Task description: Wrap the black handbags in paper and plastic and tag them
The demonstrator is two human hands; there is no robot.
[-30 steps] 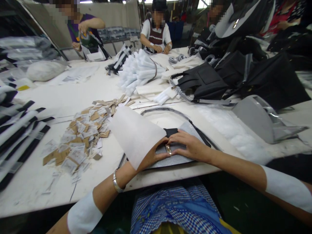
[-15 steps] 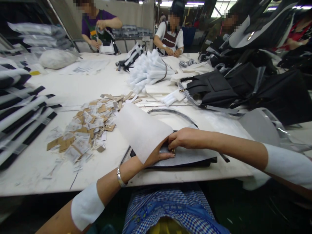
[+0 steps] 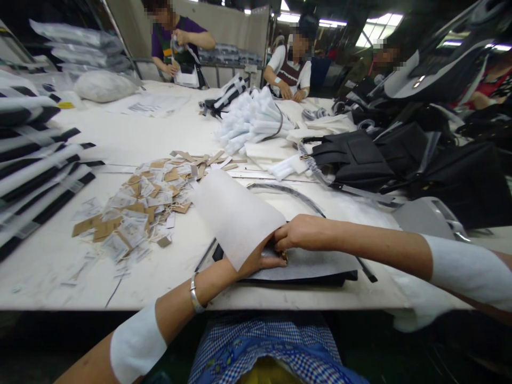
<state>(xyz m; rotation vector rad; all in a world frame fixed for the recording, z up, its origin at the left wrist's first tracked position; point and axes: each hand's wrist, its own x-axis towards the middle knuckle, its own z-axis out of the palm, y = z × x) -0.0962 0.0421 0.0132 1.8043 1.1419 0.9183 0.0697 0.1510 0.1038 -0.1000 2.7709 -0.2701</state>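
A black bag (image 3: 344, 278) lies flat at the table's near edge, with a pale translucent sheet (image 3: 316, 262) over it. My left hand (image 3: 253, 260) reaches in under a raised white foam sheet (image 3: 236, 213), which hides most of its fingers. Its thumb stretches to a small gold metal clasp (image 3: 284, 256). From the right, my right hand (image 3: 294, 232) bends its fingers down and pinches at that clasp. The fingertips are partly hidden. A wrapped strap (image 3: 290, 188) curves across the table behind the bag.
Paper tags (image 3: 148, 197) lie heaped on the left, near stacked black-and-white wrapped pieces (image 3: 44, 186). White foam rolls (image 3: 256, 120) are bundled beyond my hands. Black bags (image 3: 356, 154) crowd the right side. Across the table, a person in purple (image 3: 194, 29) and another in a brown apron (image 3: 291, 72) work.
The view has shifted slightly. Both hands stay at the clasp under the foam sheet, with only small finger movement; the person in purple has raised the item in their hands a little.
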